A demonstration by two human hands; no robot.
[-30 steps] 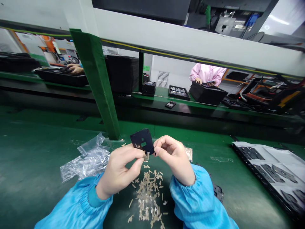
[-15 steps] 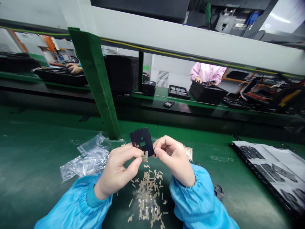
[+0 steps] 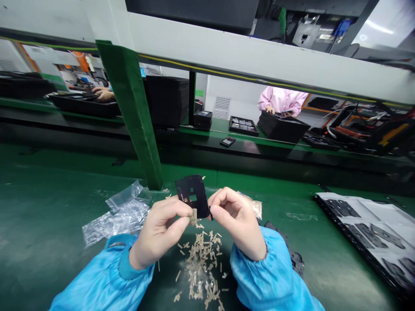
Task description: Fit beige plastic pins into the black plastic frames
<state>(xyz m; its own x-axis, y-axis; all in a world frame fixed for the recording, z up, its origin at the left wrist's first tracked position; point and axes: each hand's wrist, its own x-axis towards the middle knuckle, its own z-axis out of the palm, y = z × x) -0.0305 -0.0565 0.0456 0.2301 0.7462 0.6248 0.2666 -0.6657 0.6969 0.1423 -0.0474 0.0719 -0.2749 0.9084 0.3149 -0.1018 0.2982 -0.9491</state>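
Black cutout plate point(image 3: 199, 193): positioned between the two hands, tilted, above the tan scraps point(image 3: 201, 255). Changes from half a second ago, left to right: the left hand point(image 3: 158, 229) sits slightly farther left and lower, carrying the tan strip point(image 3: 194, 216) with it; a small tan tab point(image 3: 203, 177) now shows at the plate's upper corner, ahead of the right hand point(image 3: 238, 222). These shifts suggest that strip removal is under way; full separation cannot be confirmed. Left hand: thumb and index finger meet in a pinch on the strip. Right hand: thumb and index finger pinch the plate's lower right edge, remaining fingers curled.
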